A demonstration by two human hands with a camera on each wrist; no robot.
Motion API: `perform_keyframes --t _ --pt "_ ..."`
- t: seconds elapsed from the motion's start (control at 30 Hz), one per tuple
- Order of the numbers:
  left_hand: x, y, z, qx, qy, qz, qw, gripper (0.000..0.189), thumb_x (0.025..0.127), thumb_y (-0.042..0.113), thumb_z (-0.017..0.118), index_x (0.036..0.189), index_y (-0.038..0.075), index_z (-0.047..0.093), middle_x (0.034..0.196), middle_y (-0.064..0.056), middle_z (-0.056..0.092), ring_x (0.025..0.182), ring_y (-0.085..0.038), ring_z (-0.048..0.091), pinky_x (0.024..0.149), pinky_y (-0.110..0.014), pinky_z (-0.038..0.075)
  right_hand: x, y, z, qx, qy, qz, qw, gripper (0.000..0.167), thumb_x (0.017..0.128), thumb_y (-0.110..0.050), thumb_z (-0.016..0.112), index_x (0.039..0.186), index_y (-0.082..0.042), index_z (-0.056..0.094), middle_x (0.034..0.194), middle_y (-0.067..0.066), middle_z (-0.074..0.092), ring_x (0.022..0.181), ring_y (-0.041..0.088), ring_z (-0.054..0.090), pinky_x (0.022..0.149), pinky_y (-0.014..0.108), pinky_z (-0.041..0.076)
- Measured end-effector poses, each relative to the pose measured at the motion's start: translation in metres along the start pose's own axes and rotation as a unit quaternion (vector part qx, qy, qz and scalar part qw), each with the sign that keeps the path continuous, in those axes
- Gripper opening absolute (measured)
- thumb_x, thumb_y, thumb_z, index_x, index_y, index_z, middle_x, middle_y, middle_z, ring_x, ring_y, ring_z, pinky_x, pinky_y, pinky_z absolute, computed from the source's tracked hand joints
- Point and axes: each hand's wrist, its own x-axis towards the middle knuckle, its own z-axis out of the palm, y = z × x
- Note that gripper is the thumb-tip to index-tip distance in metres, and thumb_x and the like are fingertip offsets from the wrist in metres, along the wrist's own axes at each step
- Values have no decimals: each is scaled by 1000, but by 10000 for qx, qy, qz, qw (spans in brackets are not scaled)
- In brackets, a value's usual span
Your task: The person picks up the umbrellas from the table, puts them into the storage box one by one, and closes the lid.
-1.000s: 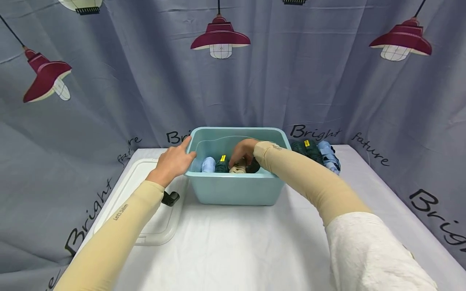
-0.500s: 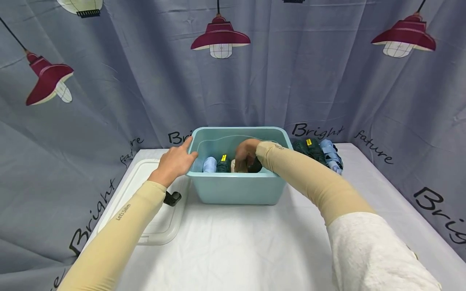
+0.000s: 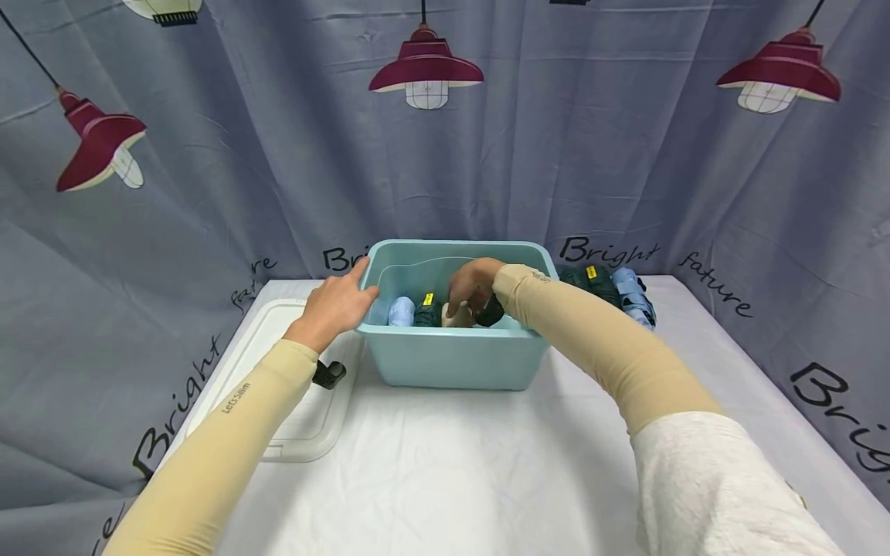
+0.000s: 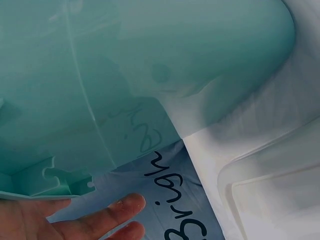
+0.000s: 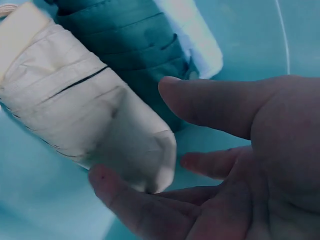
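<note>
In the head view a teal plastic box (image 3: 452, 361) stands on the white table. Inside it a light blue folded umbrella (image 3: 401, 312), a dark green folded umbrella (image 3: 427, 313) and a beige folded umbrella (image 5: 95, 95) lie side by side. My right hand (image 3: 474, 283) reaches in over the beige one. The right wrist view shows its thumb and fingers spread apart around that umbrella's near end, one fingertip right at its edge. My left hand (image 3: 335, 309) rests on the box's left rim, thumb over it; in the left wrist view its loose fingers (image 4: 107, 217) extend outside, below the rim.
A white lid (image 3: 300, 448) lies flat on the table, left of the box. Right of the box are more folded umbrellas, dark green (image 3: 602, 286) and light blue (image 3: 634, 300), partly behind my right sleeve. A grey printed curtain (image 3: 292, 154) hangs behind the table.
My right hand's fingers have come away from the beige umbrella and lifted slightly, showing more of it. The left hand has stayed at the rim.
</note>
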Motion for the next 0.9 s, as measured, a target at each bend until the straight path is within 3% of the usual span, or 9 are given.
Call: perform_keyframes --t 0.2,0.4,0.63,0.9 --pt "0 1 1 -22 10 9 10000 70 101 44 39 163 24 16 113 -21 67 75 -31 60 64 -42 43 -4 -3 -7 68 2 -93 9999 67 101 -18 57 158 0 25 159 24 33 137 38 48 112 46 41" --pt "-1 1 2 -24 -65 -5 10000 70 101 45 38 164 23 15 113 -21 67 71 -30 58 64 -41 42 -8 0 -8 -55 73 -118 9999 73 100 -22 60 160 -2 23 159 24 34 136 36 50 113 47 39" --pt "0 2 2 78 42 26 10000 69 101 44 39 163 22 18 137 -24 59 84 -33 63 68 -45 45 -21 4 -11 41 95 -338 9994 75 100 -21 61 160 -3 21 161 20 33 142 39 43 110 45 43" --pt "-1 0 0 71 -9 -40 10000 71 100 45 38 164 23 15 144 -26 53 101 -39 64 75 -49 47 -43 4 -15 4 289 -674 9973 72 101 -24 59 161 -7 22 161 18 33 144 41 38 110 45 43"
